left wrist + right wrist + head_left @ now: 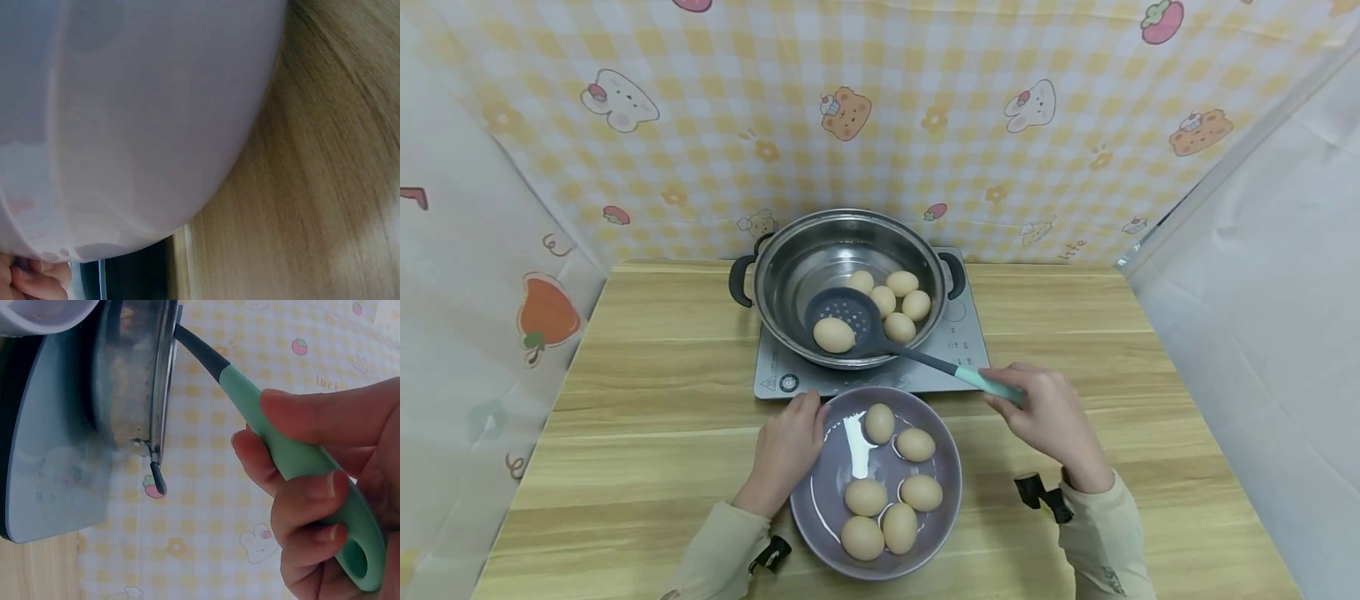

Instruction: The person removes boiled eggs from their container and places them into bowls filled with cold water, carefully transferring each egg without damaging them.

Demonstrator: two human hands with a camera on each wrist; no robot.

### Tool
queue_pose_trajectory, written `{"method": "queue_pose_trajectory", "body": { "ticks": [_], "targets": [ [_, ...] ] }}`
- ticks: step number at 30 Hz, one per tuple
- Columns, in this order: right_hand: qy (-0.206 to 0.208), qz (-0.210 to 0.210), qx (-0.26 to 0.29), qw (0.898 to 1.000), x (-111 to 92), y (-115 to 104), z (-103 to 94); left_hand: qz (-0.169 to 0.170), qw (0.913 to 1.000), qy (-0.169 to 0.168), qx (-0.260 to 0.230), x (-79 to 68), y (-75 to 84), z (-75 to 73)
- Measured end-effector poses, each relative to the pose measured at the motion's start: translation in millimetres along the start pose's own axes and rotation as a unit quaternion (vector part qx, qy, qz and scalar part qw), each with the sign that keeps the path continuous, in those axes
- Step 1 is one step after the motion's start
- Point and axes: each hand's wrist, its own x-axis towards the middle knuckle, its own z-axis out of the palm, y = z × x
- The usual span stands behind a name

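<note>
My right hand (1051, 414) grips the mint-green handle (300, 459) of a dark skimmer (867, 310), fingers curled round it. One brown egg (833, 335) lies in the perforated bowl of the skimmer, over the near left part of a steel pot (790, 242). Several more eggs (902, 283) are at the pot's right side. In front of the pot, a purple-grey plate (820, 525) carries several eggs (916, 445). My left hand (788, 450) holds this plate by its upper left rim. The left wrist view is mostly filled by the plate's outer wall (144, 125), with fingertips (47, 284) at its edge.
Under the pot is a flat grey induction cooker (958, 333). Black side handles (740, 279) stick out from the pot. A checked cloth (925, 167) hangs behind the wooden table (647, 367), and white sheets (1262, 275) stand at both sides.
</note>
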Motion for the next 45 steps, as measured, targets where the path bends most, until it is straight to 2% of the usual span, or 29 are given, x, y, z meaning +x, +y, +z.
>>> {"method": "queue_pose_trajectory", "body": {
  "ticks": [7, 16, 30, 36, 45],
  "targets": [
    [0.01, -0.009, -0.003, 1.0, -5.2, 3.6, -9.7, 0.0, 1.0, 0.003, 0.0, 0.0, 0.0, -0.1],
    [0.017, -0.017, 0.022, 0.999, -16.9, 6.3, -27.4, 0.002, 1.0, 0.002, 0.003, 0.2, -1.0, 0.8],
    [0.025, -0.013, 0.005, 1.0, -52.2, 11.7, -59.7, -0.003, 1.0, -0.001, -0.001, 0.5, -0.4, -0.2],
    [0.028, -0.038, 0.022, 0.999, -65.6, 17.9, -67.0, 0.002, 1.0, 0.003, -0.002, 0.4, 0.1, -0.3],
    [0.022, -0.015, 0.035, 0.999, -82.5, 21.2, -71.2, 0.0, 1.0, 0.002, -0.004, 0.6, 0.7, -0.1]
  ]
}}
